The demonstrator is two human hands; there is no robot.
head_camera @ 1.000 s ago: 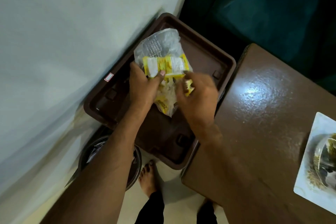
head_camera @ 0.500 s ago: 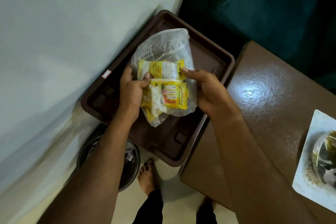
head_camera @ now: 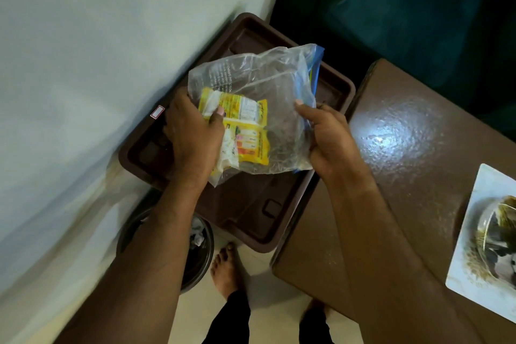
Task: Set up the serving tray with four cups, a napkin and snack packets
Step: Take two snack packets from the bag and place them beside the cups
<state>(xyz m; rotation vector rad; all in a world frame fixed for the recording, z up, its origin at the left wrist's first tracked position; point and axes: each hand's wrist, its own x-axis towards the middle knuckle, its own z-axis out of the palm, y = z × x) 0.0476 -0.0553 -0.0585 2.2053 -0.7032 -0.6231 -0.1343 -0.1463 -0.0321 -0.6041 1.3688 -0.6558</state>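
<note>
Two hands hold one clear plastic bag [head_camera: 259,109] above the brown serving tray [head_camera: 282,220]. On the left hand [head_camera: 192,134] the thumb presses a yellow snack packet [head_camera: 237,131] through the film while the fingers curl behind, out of sight; the right hand [head_camera: 326,137] pinches the bag's right side, forefinger on its face, the other fingers closed round the edge near the blue zip strip [head_camera: 315,64]. Judging by this, the step in hand is getting the snack packets out, and nothing yet lies in the tray. The next move probably calls for finding the bag's mouth along that blue strip, parting it, and drawing the packets out without tearing the thin film. The packets, yellow with white and orange panels, sit bunched low at the left of the bag; its upper part is empty, crumpled and faintly printed. The tray rests between a pale wall [head_camera: 83,64] and a glossy brown table [head_camera: 405,148], above a dark bin [head_camera: 195,246]; no cups or napkin show
</note>
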